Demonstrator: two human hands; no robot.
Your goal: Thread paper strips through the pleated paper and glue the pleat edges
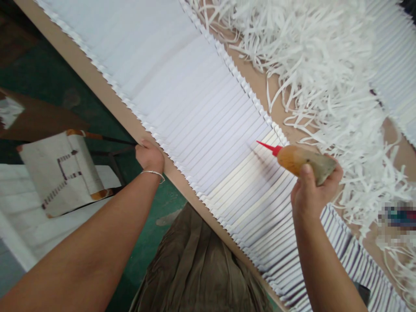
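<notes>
My right hand (pixel 313 188) is closed around a glue bottle (pixel 292 160) with a yellowish, stained body. Its thin red nozzle points left, over the long row of overlapping folded paper (pixel 182 104). Whether the tip touches the paper, I cannot tell. The row is mostly white, with a cream band and dark-edged folds toward the lower right. At the near side, my left hand (pixel 150 156) is curled at the brown table edge (pixel 130 123); its fingertips are partly hidden.
A large heap of white paper strips (pixel 312 65) covers the far side of the table. Another folded row (pixel 394 56) lies at the upper right. Below left, a white box-like object with dark markings (pixel 65 173) rests on a pale surface, above a green floor (pixel 165 225).
</notes>
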